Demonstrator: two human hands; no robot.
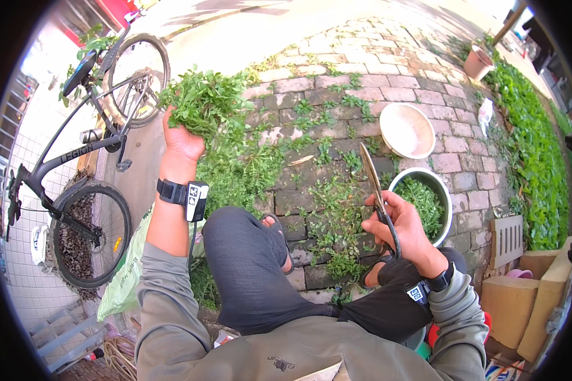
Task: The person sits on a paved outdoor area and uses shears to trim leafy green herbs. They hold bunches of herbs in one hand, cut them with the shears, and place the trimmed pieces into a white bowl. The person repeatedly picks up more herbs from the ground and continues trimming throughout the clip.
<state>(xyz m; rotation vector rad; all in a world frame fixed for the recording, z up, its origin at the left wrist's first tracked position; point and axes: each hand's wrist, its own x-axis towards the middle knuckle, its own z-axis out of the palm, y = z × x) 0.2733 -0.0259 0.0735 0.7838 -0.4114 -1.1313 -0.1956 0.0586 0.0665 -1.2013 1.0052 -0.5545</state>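
Note:
A thick bunch of leafy greens (205,102) is held up in my left hand (183,135), over a larger heap of greens (238,171) on the bricks beside my knee. My right hand (398,224) holds a pair of metal scissors (374,176) by the handles, with the blades pointing up and away; they look closed together. Just right of that hand stands a metal bowl (449,209) with cut greens (419,202) in it. Beyond it lies a pale, shallow basin (406,131). Loose leaves and trimmings (336,219) are scattered on the bricks between my feet.
A black bicycle (83,152) stands at the left, with a light green plastic bag (128,271) near its front wheel. At the right are a slotted grate (506,242), a tan block (507,295) and a strip of green plants (536,176). A pinkish bucket (478,63) stands farther off.

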